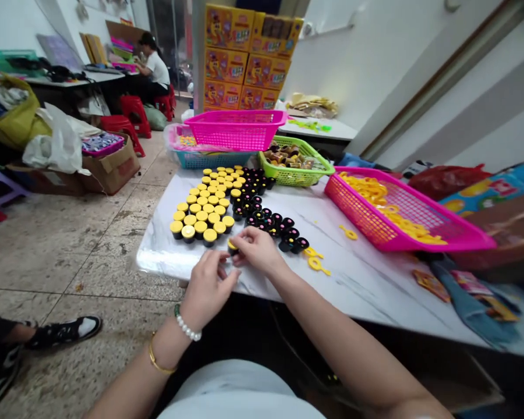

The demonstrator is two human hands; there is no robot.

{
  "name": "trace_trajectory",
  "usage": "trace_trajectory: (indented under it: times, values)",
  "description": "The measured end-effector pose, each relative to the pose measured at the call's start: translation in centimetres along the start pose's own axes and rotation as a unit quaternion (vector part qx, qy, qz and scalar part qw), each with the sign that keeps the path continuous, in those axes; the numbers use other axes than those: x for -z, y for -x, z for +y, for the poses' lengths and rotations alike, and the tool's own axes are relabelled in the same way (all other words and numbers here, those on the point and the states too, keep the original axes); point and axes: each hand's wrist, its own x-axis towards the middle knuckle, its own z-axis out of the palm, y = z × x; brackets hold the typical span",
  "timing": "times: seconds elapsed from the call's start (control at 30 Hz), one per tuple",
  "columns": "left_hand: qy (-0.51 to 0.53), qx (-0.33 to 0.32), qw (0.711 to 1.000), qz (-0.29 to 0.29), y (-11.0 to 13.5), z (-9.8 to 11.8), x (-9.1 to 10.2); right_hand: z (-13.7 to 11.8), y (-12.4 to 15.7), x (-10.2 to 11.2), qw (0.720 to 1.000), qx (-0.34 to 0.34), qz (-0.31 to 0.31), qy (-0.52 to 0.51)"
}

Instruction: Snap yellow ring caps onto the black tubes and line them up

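My right hand (pixel 257 249) pinches a small black cup with a yellow cap (pixel 233 247) near the table's front edge. My left hand (pixel 207 288), with a pearl bracelet and a gold bangle at the wrist, is curled beside it, fingertips close to the same piece. Just beyond stands a cluster of yellow-capped black cups (pixel 205 206). To its right runs a row of uncapped black cups (pixel 271 221). Loose yellow ring pieces (pixel 317 262) lie on the white table (pixel 367 279) right of my right hand.
A pink basket of yellow pieces (pixel 397 212) sits at the right. A green basket (pixel 294 160) and a stacked pink basket (pixel 238 128) stand at the back. Yellow cartons (pixel 244 58) rise behind. Another person sits at a far desk (pixel 155 67). Someone's foot in a sandal (pixel 63 331) rests at the left.
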Motion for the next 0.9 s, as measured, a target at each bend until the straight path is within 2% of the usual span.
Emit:
trace_trajectory:
  times: [0.1,0.2,0.23,0.3,0.37,0.4,0.43,0.5,0.57,0.63,0.77,0.9]
  values:
    - [-0.003,-0.004,1.0,0.003,0.1,-0.3,0.7,-0.6,-0.3,-1.3,0.999,0.003,-0.012,-0.03]
    - [-0.006,-0.029,1.0,0.003,0.8,-0.4,0.6,-0.6,2.0,0.6,0.997,0.075,0.01,0.002]
    - [-0.012,-0.039,0.999,0.001,1.0,-0.4,0.5,-0.3,3.1,2.0,0.992,0.113,0.045,0.033]
    - [-0.037,-0.058,0.998,-0.01,1.2,-0.2,0.2,0.7,5.1,5.6,0.964,0.171,0.166,0.12]
    - [-0.075,-0.069,0.994,-0.026,1.0,0.0,-0.4,1.9,6.5,9.5,0.917,0.178,0.289,0.212]
    - [-0.092,-0.072,0.993,-0.032,0.6,0.2,-0.8,2.4,6.9,11.3,0.898,0.168,0.321,0.251]
    - [-0.103,-0.076,0.991,-0.038,0.1,0.5,-1.3,3.0,7.0,12.9,0.887,0.156,0.331,0.282]
    - [-0.107,-0.083,0.99,-0.041,-1.3,1.1,-2.6,3.9,7.0,15.3,0.884,0.141,0.296,0.335]
    - [-0.099,-0.082,0.991,-0.04,-2.9,1.7,-3.9,4.6,6.8,16.4,0.883,0.148,0.227,0.384]
    - [-0.098,-0.071,0.992,-0.033,-4.4,2.4,-5.1,5.2,6.6,16.7,0.863,0.173,0.193,0.433]
    - [-0.101,-0.054,0.993,-0.017,-6.2,2.9,-6.0,6.6,7.1,16.7,0.8,0.253,0.265,0.474]
    - [-0.123,-0.086,0.989,-0.01,-6.3,2.3,-6.3,7.9,8.6,16.2,0.778,0.315,0.292,0.458]
